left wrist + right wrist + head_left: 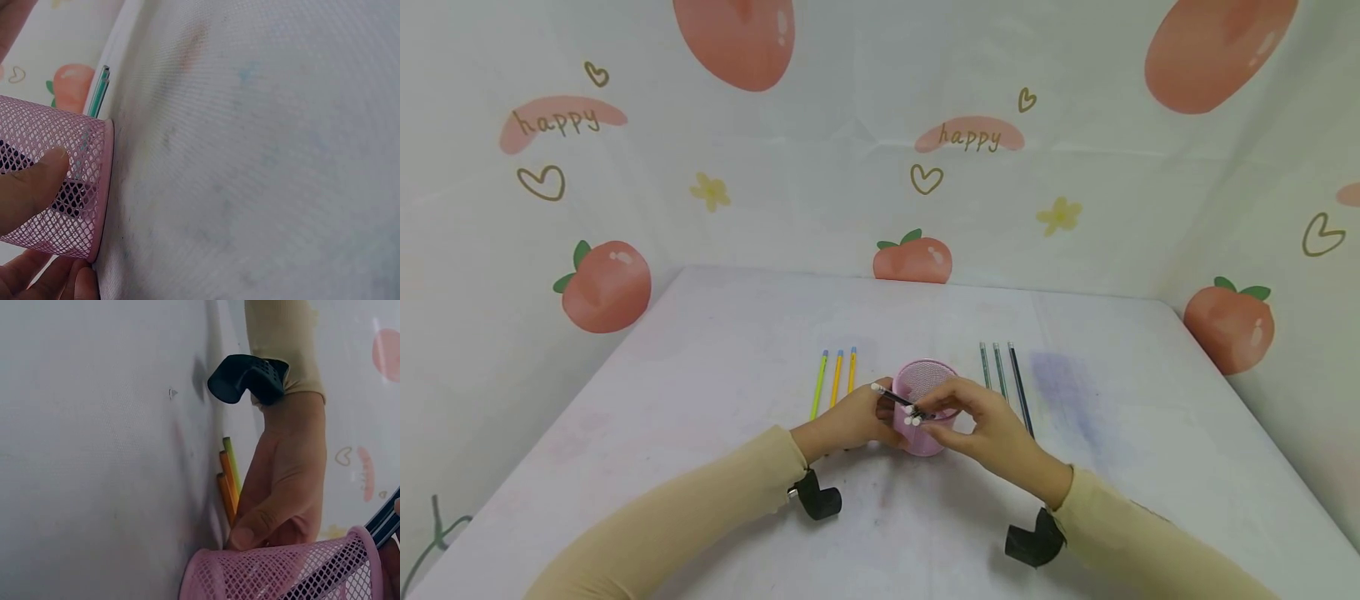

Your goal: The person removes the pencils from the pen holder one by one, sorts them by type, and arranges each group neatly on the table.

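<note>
A pink mesh pen cup (pixel 922 443) stands upright on the table. My left hand (pixel 859 417) grips its side, the thumb (pixel 37 187) across the mesh and the other fingers around the far side. My right hand (pixel 992 429) is at the rim, its thumb and fingertips pinching dark pencils with white ends (pixel 913 415). Another dark pencil (pixel 891 394) leans left over the rim. Through the mesh, dark pencil shafts (pixel 331 569) show inside the cup. The right fingers partly hide how many pencils they hold.
Left of the cup lie a yellow-green pencil (pixel 818 387) and two orange-yellow pencils (pixel 837 379). To the right lie two green pencils (pixel 999 367) and a dark blue one (pixel 1019 387). A white printed curtain (pixel 820 208) stands behind the white table (pixel 737 333).
</note>
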